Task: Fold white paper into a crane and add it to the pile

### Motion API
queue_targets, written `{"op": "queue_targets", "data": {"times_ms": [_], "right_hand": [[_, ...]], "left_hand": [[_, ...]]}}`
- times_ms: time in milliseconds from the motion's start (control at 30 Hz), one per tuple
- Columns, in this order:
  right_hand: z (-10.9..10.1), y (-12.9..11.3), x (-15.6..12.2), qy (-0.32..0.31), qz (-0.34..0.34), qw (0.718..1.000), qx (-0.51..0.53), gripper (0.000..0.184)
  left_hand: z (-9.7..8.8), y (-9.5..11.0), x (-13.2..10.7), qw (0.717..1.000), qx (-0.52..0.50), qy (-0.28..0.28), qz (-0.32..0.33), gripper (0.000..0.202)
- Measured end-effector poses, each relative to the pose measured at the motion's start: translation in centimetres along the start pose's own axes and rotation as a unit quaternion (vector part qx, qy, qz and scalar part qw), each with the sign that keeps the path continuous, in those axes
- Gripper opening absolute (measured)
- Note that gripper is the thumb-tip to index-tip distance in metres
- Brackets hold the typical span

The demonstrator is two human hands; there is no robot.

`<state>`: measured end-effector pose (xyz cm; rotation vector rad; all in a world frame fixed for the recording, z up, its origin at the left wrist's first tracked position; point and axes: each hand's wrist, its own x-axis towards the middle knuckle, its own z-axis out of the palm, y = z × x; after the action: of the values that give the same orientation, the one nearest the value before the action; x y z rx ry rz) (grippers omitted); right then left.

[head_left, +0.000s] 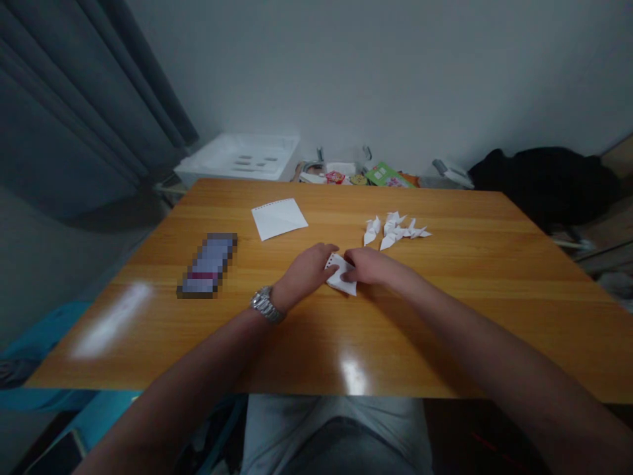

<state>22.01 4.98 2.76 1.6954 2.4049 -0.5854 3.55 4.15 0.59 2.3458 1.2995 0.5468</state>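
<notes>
On the worktop (494, 264), a person's left hand (307, 272) and right hand (368, 265) pinch a folded paper (339, 282) (perforated along one edge) between them, and uneven thumb pressure could skew its creases.

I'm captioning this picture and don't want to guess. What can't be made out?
All in the head view:
Folded paper: parts covered by the left hand and right hand.
Device on the table: its screen, blurred by pixelation.
White paper figures: exact count; they are small and overlap.
Green printed item: its print, too small to read.
Dark heap at right: too dark to identify.
</notes>
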Motion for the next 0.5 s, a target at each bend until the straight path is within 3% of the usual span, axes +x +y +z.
{"op": "queue_targets", "data": {"times_ms": [67, 267, 400, 500], "right_hand": [[-0.1, 0.0, 0.2, -0.01, 0.003, 1.0, -0.005, 0.029], [0.1, 0.3, -0.2, -0.007, 0.011, 1.0, -0.005, 0.036], [0.4, 0.3, -1.1, -0.002, 0.001, 1.0, 0.003, 0.034], [0.7, 0.3, -1.9, 0.021, -0.015, 0.999, 0.027, 0.035]], "left_hand": [[0.2, -0.4, 0.2, 0.999, -0.032, 0.012, -0.004, 0.04], [-0.2, -0.6, 0.1, 0.998, -0.065, -0.025, -0.006, 0.023], [0.1, -0.5, -0.3, 0.999, -0.025, -0.029, 0.01, 0.012], [0.7, -0.7, -0.5, 0.999, 0.013, -0.027, 0.02, 0.022]]}}
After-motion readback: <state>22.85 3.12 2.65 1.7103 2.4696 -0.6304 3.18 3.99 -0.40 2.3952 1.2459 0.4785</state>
